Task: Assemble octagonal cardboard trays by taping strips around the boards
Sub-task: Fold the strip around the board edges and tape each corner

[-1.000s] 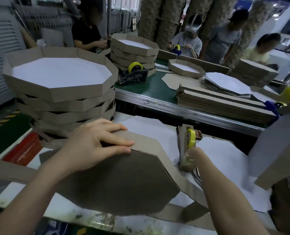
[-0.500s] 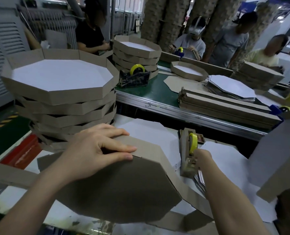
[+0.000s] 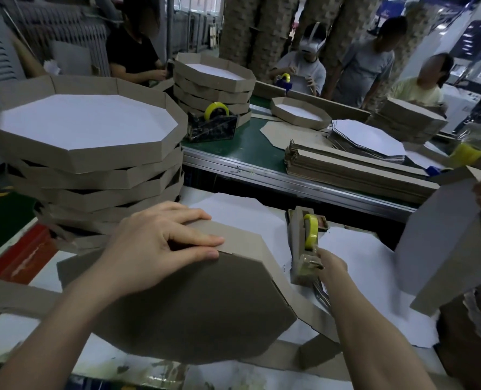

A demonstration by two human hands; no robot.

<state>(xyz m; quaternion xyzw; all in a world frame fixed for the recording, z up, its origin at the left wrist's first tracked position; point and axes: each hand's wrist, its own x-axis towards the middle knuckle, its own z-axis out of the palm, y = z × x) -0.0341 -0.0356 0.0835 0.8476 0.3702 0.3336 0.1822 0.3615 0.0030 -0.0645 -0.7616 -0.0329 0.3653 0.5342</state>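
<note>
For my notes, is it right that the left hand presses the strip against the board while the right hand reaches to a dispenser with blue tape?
Not quite: the head view shows yellow tape, not blue. Otherwise yes: the left hand presses the strip against the board while the right hand reaches to the dispenser.

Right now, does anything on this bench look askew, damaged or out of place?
The stack of finished trays at left is untidy: lower trays sit rotated and offset, corners jutting, dark gaps between them. The white sheets by the tape dispenser have ragged edges. Nothing looks spilled.
</note>
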